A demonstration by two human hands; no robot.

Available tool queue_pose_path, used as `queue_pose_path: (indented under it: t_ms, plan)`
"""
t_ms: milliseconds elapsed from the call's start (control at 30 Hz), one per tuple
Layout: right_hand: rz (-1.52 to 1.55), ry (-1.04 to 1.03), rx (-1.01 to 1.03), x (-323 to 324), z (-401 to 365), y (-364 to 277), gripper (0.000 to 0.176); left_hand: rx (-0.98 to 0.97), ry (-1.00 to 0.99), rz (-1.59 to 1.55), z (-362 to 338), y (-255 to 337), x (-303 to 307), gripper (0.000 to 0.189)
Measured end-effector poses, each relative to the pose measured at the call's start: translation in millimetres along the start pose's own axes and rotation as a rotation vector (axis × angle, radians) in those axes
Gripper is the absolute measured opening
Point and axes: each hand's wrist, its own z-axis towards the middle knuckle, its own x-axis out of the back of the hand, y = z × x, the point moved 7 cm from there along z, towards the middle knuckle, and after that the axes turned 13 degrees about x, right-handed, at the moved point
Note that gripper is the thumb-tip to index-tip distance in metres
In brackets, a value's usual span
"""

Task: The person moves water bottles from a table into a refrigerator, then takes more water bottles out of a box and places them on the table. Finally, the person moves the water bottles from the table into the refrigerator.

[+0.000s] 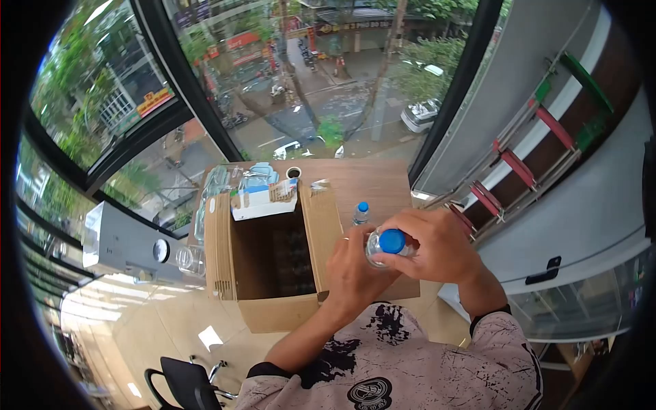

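Note:
A clear plastic bottle with a blue cap (392, 240) is between my two hands, above the table's right part. My left hand (359, 265) is wrapped round the bottle's body from the left. On the other side, my right hand (434, 244) closes on the bottle near its neck, fingers and thumb beside the cap. Another small blue-capped bottle (361, 214) stands on the table just beyond my hands. Left of my hands is an open cardboard box (321, 239), its flaps folded out. Dark, indistinct shapes lie inside it.
The wooden table (376, 181) stands against large windows. Clear plastic packages (217, 181) and a dark round cup (294, 173) are at its back left. A white dispenser-like machine (130, 239) is at left, a black chair (181, 383) below, and a folded ladder (519, 167) leans at right.

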Motion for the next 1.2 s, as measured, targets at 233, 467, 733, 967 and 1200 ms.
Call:
queue_pose_path:
  t_ms: [233, 467, 733, 967, 1200]
  plan:
    - [0.015, -0.093, -0.364, 0.7, -55.2, 74.5, 0.023, -0.092, 0.030, -0.109, -9.7, -17.3, 62.8, 0.049]
    - [-0.106, -0.194, -0.371, -85.8, -110.3, 189.9, 0.027, 0.294, 0.342, 0.012, -55.8, -96.7, 133.3, 0.024]
    - [-0.134, -0.259, -0.356, -161.1, -128.2, 269.6, 0.027, 0.443, 0.518, 0.076, -96.9, -119.7, 157.3, 0.021]
    - [-0.140, -0.310, -0.282, -187.3, -128.2, 295.0, 0.024, 0.443, 0.628, 0.147, -113.6, -112.5, 164.3, 0.024]
    - [-0.342, -0.295, -0.393, -170.2, -113.0, 296.0, 0.048, 0.433, 0.654, 0.172, -123.1, -114.4, 172.6, 0.023]
